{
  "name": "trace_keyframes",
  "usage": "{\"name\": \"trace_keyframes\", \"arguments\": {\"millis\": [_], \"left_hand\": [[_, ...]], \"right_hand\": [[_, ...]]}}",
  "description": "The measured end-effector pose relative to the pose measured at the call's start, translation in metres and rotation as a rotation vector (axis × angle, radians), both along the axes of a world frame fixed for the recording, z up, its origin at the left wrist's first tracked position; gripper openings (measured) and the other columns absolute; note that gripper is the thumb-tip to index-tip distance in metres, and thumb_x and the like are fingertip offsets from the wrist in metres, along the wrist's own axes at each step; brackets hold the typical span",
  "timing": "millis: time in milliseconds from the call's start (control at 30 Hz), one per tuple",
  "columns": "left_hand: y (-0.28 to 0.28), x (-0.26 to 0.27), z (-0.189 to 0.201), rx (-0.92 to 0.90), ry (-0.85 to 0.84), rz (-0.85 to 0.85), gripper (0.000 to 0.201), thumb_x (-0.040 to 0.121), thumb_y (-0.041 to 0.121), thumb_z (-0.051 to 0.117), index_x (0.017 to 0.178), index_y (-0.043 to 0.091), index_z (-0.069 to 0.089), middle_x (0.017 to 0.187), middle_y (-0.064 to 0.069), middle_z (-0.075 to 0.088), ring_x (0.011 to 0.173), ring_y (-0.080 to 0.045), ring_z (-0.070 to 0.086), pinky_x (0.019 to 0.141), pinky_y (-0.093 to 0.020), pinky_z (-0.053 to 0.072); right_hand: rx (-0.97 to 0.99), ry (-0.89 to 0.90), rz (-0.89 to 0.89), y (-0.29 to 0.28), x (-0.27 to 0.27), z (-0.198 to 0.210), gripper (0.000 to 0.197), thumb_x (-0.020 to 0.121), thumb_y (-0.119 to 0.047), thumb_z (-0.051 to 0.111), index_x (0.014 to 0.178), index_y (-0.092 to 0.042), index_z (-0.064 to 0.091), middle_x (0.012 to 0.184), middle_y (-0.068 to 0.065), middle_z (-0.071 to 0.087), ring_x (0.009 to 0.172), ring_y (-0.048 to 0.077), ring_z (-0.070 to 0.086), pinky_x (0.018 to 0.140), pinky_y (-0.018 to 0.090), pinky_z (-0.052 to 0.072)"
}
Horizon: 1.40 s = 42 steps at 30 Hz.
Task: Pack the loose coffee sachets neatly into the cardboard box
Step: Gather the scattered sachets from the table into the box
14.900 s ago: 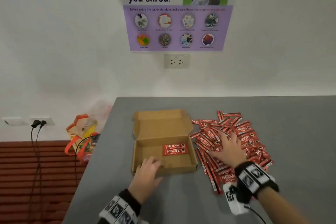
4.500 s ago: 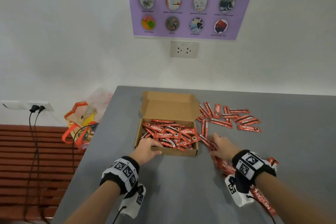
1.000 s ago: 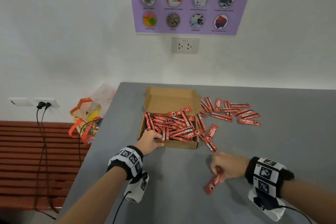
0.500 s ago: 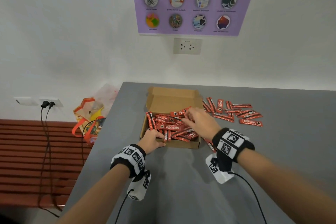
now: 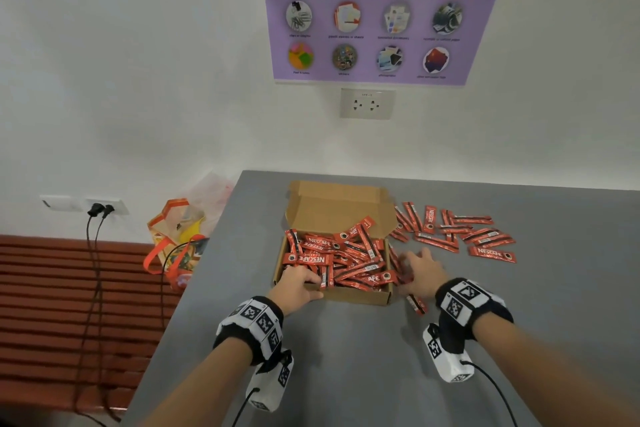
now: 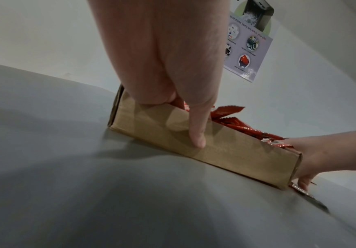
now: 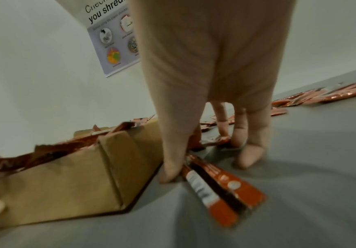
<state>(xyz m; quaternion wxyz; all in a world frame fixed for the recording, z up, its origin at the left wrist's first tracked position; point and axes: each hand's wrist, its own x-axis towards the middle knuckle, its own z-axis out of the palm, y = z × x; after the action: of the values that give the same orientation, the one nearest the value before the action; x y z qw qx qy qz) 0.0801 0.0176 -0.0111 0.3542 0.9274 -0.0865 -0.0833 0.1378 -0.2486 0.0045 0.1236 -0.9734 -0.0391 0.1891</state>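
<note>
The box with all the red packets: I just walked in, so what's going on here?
A person is packing coffee sachets into the cardboard box. The left hand grips its near-left wall, steadying it. The right hand is down on the grey table beside the box, fingers over a few loose sachets. The box holds a jumbled pile; more sachets remain beyond.

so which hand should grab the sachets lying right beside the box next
Right. The right hand is already down on the sachets beside the cardboard box, fingertips touching them. The left hand is occupied, gripping the box's near wall on the far side from them.
</note>
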Motion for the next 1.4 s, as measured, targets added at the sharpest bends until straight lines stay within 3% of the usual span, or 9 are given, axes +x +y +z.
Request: {"name": "trace_keyframes", "arguments": {"millis": [200,400,567,700,767,933,1167,1267,1400], "left_hand": [[-0.001,-0.002,0.003,-0.028,-0.004,0.003,0.017,0.082,0.009,0.068,0.097,0.002,0.072,0.104,-0.007,0.069,0.099,-0.016,0.059,0.086,-0.015,0.036],[-0.002,-0.002,0.004,-0.031,-0.023,0.002,0.022,0.081,0.007,0.069,0.103,0.005,0.071,0.109,-0.003,0.068,0.1,-0.009,0.056,0.088,-0.012,0.034],[-0.001,-0.001,0.002,-0.034,-0.018,-0.005,0.019,0.081,0.008,0.069,0.1,0.006,0.072,0.106,-0.004,0.069,0.101,-0.013,0.059,0.09,-0.018,0.04],[0.0,0.0,0.0,-0.021,-0.019,-0.014,0.017,0.081,0.009,0.069,0.097,0.005,0.073,0.102,-0.005,0.07,0.097,-0.014,0.06,0.086,-0.018,0.04],[0.001,0.001,0.001,-0.01,-0.011,-0.019,0.016,0.081,0.01,0.069,0.095,0.003,0.072,0.1,-0.005,0.069,0.093,-0.014,0.059,0.086,-0.02,0.042],[0.001,0.003,-0.001,0.005,-0.003,-0.014,0.018,0.081,0.012,0.07,0.09,-0.004,0.07,0.087,-0.004,0.063,0.085,-0.016,0.056,0.082,-0.026,0.043],[0.001,0.002,-0.002,-0.003,0.026,0.018,0.011,0.081,0.01,0.069,0.087,0.001,0.071,0.083,0.005,0.064,0.09,-0.016,0.059,0.083,-0.018,0.042],[0.001,0.001,-0.002,-0.019,0.016,-0.008,0.011,0.081,0.009,0.069,0.089,0.003,0.072,0.086,0.012,0.061,0.092,-0.01,0.057,0.089,-0.019,0.041],[0.003,0.0,-0.005,-0.025,-0.002,-0.003,0.017,0.081,0.011,0.07,0.098,0.008,0.071,0.105,0.002,0.067,0.103,-0.007,0.056,0.097,-0.019,0.04]], "right_hand": [[-0.13,-0.119,0.148,0.003,0.001,0.009,0.023,0.089,0.0,0.051,0.111,-0.004,0.053,0.119,0.015,0.049,0.109,0.029,0.055,0.092,0.033,0.046],[0.175,-0.267,-0.057,-0.002,0.014,0.044,0.015,0.085,0.005,0.057,0.091,-0.006,0.066,0.102,0.009,0.064,0.093,0.018,0.061,0.085,0.026,0.051],[0.348,-0.359,0.253,0.048,-0.003,0.08,0.016,0.088,-0.002,0.055,0.093,-0.015,0.064,0.099,-0.01,0.053,0.085,0.0,0.051,0.071,0.009,0.045],[0.369,-0.284,0.396,0.072,-0.008,0.073,0.022,0.088,-0.021,0.061,0.11,-0.018,0.063,0.119,-0.007,0.052,0.104,0.003,0.046,0.1,0.023,0.042],[0.348,-0.229,0.417,0.069,-0.003,0.07,0.034,0.088,-0.035,0.06,0.119,-0.021,0.058,0.127,-0.005,0.049,0.116,0.007,0.044,0.104,0.027,0.034],[0.348,-0.37,0.034,0.012,0.031,0.056,0.037,0.094,-0.031,0.05,0.125,-0.01,0.053,0.127,0.01,0.054,0.116,0.023,0.051,0.098,0.032,0.039],[0.119,-0.179,-0.794,-0.104,0.057,-0.002,0.094,0.081,-0.057,0.06,0.148,-0.009,0.014,0.149,0.031,0.013,0.136,0.049,0.015,0.11,0.057,0.016],[0.171,-0.16,-0.852,-0.111,0.066,-0.016,0.103,0.079,-0.066,0.054,0.15,-0.016,-0.001,0.153,0.029,-0.002,0.14,0.046,0.0,0.112,0.057,0.004],[0.173,-0.188,-0.781,-0.102,0.083,-0.025,0.108,0.074,-0.075,0.048,0.15,-0.02,-0.005,0.153,0.028,-0.004,0.141,0.044,-0.002,0.113,0.058,0.0]]}}
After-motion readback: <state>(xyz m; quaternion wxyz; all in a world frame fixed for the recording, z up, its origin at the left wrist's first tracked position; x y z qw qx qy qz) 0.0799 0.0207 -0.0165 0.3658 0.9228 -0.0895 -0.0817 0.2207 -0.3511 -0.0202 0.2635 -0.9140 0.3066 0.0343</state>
